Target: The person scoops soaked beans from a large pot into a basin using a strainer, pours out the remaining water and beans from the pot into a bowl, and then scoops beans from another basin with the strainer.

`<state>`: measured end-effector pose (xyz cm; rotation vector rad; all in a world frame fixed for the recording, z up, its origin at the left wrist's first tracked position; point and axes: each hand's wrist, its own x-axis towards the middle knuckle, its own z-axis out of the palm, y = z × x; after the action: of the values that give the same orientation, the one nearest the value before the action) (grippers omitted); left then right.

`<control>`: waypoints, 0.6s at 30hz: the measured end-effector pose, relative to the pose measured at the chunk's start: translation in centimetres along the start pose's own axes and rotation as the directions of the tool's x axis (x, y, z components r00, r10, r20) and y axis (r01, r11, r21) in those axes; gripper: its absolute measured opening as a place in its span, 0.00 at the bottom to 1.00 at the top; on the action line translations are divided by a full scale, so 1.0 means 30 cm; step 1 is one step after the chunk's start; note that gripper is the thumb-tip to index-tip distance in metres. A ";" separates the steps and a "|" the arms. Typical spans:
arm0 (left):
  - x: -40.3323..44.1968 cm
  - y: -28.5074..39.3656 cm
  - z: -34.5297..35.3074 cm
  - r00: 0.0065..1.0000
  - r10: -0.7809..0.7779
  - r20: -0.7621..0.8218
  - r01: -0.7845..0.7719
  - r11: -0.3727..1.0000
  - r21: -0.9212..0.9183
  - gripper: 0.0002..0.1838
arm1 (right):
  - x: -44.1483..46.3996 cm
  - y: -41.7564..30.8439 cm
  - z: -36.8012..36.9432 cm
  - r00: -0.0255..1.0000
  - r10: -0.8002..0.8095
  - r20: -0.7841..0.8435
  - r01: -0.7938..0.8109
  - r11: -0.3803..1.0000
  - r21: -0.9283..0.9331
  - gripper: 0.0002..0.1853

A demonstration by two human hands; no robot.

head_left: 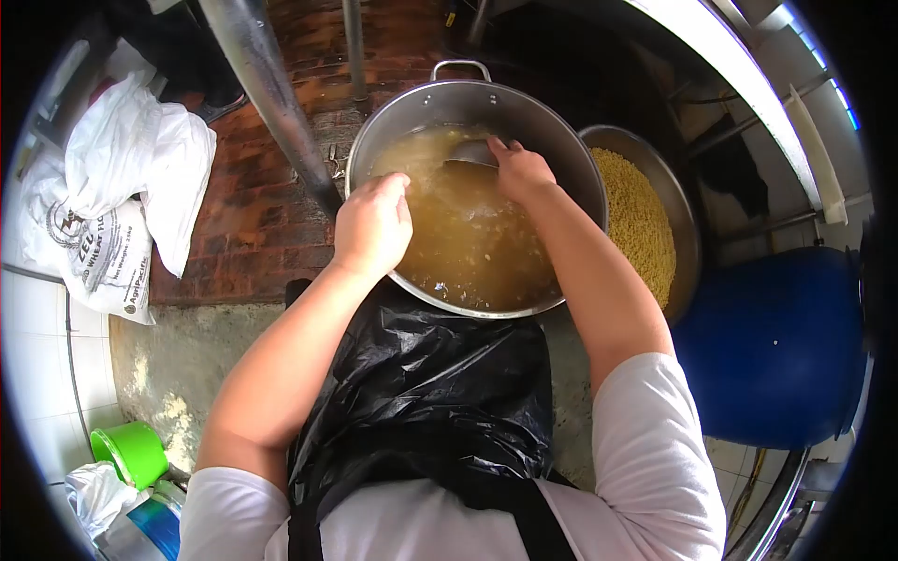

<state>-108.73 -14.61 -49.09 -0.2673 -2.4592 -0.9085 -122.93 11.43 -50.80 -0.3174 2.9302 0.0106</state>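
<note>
A large steel pot (449, 86) stands in front of me, holding cloudy yellowish-brown liquid (468, 234) with pale bits and foam in it. My right hand (522, 172) reaches over the pot and grips a rounded metal bowl (473, 152) by its edge, partly dipped in the liquid. Over the pot's left rim, my left hand (373, 222) is closed with its fingers curled; whatever they hold, if anything, is hidden. Just right of the pot, a wide metal basin (687, 201) contains yellow grains (639, 224).
White printed sacks (140, 159) lie at the left on brick flooring (234, 215). A metal post (271, 103) rises near the pot. At the right is a blue barrel (772, 346); a green bucket (131, 453) sits lower left. A person's dark shoe (223, 107) shows behind the sacks.
</note>
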 end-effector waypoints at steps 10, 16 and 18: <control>0.002 0.000 -0.003 1.000 -0.005 -0.002 0.005 1.000 -0.019 0.10 | 0.108 0.251 0.162 0.984 0.056 0.171 -0.069 0.995 0.077 0.30; 0.002 -0.007 -0.003 1.000 -0.012 0.000 0.012 0.999 -0.042 0.09 | 0.073 0.243 0.179 0.845 0.268 0.463 -0.411 0.880 0.239 0.25; 0.003 -0.006 -0.006 1.000 -0.008 -0.004 0.008 0.998 -0.056 0.09 | 0.059 0.248 0.239 0.800 0.272 0.535 -0.512 0.774 0.373 0.24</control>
<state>-108.81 -14.85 -49.02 -0.2748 -2.4352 -0.9812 -124.84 18.51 -58.28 0.3650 2.3484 -0.5379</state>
